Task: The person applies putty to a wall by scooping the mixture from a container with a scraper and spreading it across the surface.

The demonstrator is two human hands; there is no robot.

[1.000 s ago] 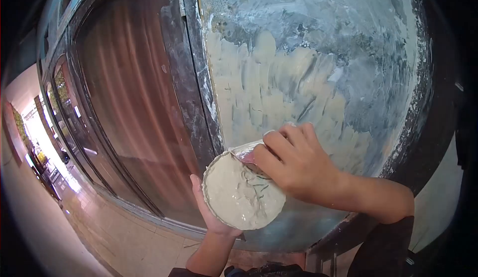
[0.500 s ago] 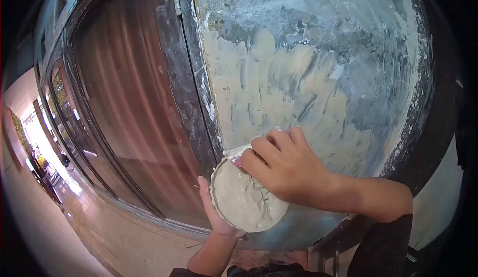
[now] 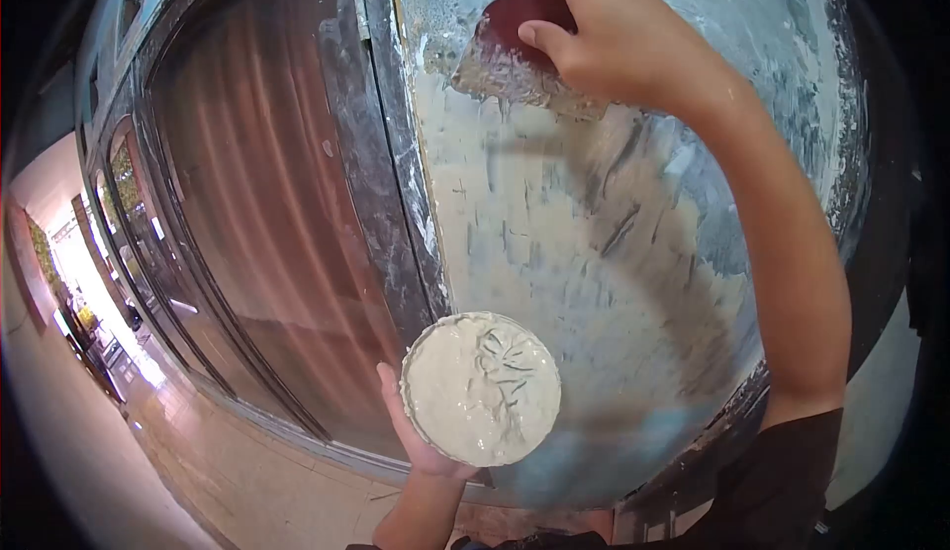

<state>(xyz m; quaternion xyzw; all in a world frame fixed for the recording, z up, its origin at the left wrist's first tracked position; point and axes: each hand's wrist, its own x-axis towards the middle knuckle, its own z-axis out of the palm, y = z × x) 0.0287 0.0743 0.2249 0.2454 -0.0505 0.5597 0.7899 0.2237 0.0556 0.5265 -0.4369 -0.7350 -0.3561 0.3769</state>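
My left hand (image 3: 426,441) supports a round container (image 3: 482,389) of pale, creamy paste from below and from its left side. High on the blue-grey panel (image 3: 594,303), my right hand (image 3: 614,31) grips a dark red spreader (image 3: 524,26). The spreader's lower edge is smeared with paste and lies against the panel. Beige paste coats much of the panel's middle in uneven streaks, with grey and bluish patches showing above and to the right. Most of the fingers under the container are hidden.
To the left stands a dark-framed glass door (image 3: 267,194) with reddish curtains behind it, and a metal hinge (image 3: 360,8) at its upper edge. Tiled floor (image 3: 267,471) runs along the lower left. A dark border edges the panel's right side.
My right hand has moved from the container's rim up to the upper part of the panel with the spreader. The container in my left hand has shifted slightly left.
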